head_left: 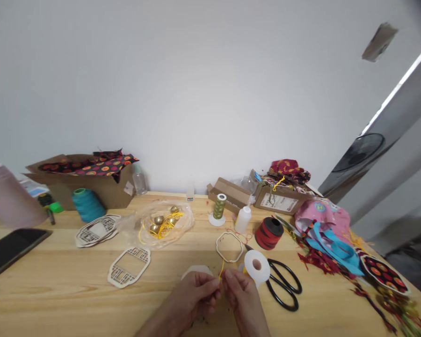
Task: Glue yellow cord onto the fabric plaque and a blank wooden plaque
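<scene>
Yellow cord (221, 269) runs from the near edge of the thin frame (229, 233) down to our hands. With the left hand (198, 294) we pinch the cord between thumb and forefinger. The fingertips of the right hand (242, 294) are drawn together just beside it; we cannot tell whether they also grip the cord. The frame lies flat on the desk (73, 304), directly beyond our fingertips. A pale piece (197, 269), partly hidden, lies behind our left hand. Next to our right hand is the white spool (264, 270), with the scissors (290, 308) to its right. Beyond these, we locate the red-and-black spool (268, 234), the bottle (243, 220) and the green spool (219, 208). Well to our left lie the lattice frame (121, 276) and a bag of bells (155, 229).
</scene>
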A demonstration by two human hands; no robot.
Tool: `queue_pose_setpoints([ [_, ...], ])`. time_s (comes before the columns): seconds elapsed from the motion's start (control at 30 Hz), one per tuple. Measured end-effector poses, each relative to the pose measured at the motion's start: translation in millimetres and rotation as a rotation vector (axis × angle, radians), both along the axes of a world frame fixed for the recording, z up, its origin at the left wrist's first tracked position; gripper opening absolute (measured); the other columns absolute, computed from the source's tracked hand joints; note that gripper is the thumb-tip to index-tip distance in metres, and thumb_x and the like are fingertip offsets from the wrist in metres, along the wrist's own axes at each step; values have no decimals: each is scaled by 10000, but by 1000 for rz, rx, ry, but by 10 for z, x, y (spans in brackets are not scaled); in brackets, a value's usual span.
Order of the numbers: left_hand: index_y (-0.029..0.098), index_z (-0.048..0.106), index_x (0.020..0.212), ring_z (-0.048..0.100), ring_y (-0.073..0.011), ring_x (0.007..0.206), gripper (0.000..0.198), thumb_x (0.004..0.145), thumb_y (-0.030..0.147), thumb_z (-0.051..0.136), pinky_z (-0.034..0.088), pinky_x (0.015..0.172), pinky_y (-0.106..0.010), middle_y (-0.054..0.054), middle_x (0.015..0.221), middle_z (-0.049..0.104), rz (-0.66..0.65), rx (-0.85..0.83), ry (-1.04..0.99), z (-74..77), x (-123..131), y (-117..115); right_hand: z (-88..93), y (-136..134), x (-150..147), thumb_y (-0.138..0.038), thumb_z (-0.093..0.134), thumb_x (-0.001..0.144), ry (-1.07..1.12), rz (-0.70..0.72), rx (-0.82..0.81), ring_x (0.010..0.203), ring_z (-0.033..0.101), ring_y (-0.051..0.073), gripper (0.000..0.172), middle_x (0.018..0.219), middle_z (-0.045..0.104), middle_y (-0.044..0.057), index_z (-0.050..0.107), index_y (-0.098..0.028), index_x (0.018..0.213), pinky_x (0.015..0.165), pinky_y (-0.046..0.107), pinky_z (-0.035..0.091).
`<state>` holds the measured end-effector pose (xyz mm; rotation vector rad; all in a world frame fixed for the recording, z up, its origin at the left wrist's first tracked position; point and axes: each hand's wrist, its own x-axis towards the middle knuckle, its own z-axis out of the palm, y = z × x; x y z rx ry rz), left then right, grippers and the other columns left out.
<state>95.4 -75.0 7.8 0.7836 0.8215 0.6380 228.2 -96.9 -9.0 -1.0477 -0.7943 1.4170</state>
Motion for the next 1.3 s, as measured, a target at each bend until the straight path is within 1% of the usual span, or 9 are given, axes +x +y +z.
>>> queue_pose_setpoints([
  [0.2,124,586,612,404,-52,434,430,567,532,716,348,451,-193,7,579,534,-37,52,74,-11,15,27,21,0,-37,-432,677,659,-85,35,59,503,460,112,295,488,536,-25,629,-157,566,535,223,360],
  [0.33,141,609,636,411,-90,475,352,610,484,685,350,482,-226,11,576,520,12,192,179,-25,-50,-23,-6,0,-63,-448,681,651,-57,-83,14,467,330,81,312,469,416,-60,594,-160,568,476,207,289],
  [0.47,191,685,723,515,-159,701,91,641,161,662,385,652,-240,-25,749,609,-53,591,406,19,-223,-102,-20,-6,-83,-474,721,583,33,-192,-59,480,180,70,362,481,254,-85,554,-155,551,436,205,158],
  [0.53,199,692,750,549,-192,801,144,742,158,554,400,728,-260,-59,837,632,-124,837,535,60,-277,-102,-21,-1,-93,-489,724,570,48,-206,-59,494,181,74,378,493,250,-81,551,-154,546,443,205,162],
  [0.6,190,683,791,565,-202,828,204,805,190,479,415,750,-272,-80,868,638,-102,928,609,109,-277,-73,-29,7,-103,-491,720,578,44,-212,-58,494,187,74,380,493,253,-79,550,-154,540,443,205,171],
  [0.77,192,677,855,589,-183,712,160,753,253,571,457,649,-253,-44,798,659,70,747,569,181,-88,6,-66,9,-121,-464,696,629,38,-191,-24,501,317,87,326,503,416,-48,622,-149,592,477,205,283],
  [0.93,224,700,869,617,-190,732,177,753,268,575,473,677,-259,-30,794,694,164,754,536,109,71,2,-84,-5,-122,-421,678,672,10,-224,19,564,427,115,258,557,534,-20,684,-163,673,575,223,366],
  [1.2,255,728,823,629,-218,768,165,741,279,587,463,707,-272,-31,806,718,227,725,544,88,20,-3,-95,20,-122,-434,705,640,38,-219,9,603,421,116,270,580,533,-18,670,-166,651,582,213,356],
  [1.3,241,734,809,626,-221,763,162,731,290,600,455,707,-271,-37,792,718,226,672,521,99,28,-6,-84,7,-135,-438,708,637,89,-227,-21,531,335,87,290,528,444,-45,635,-159,611,493,192,296],
])
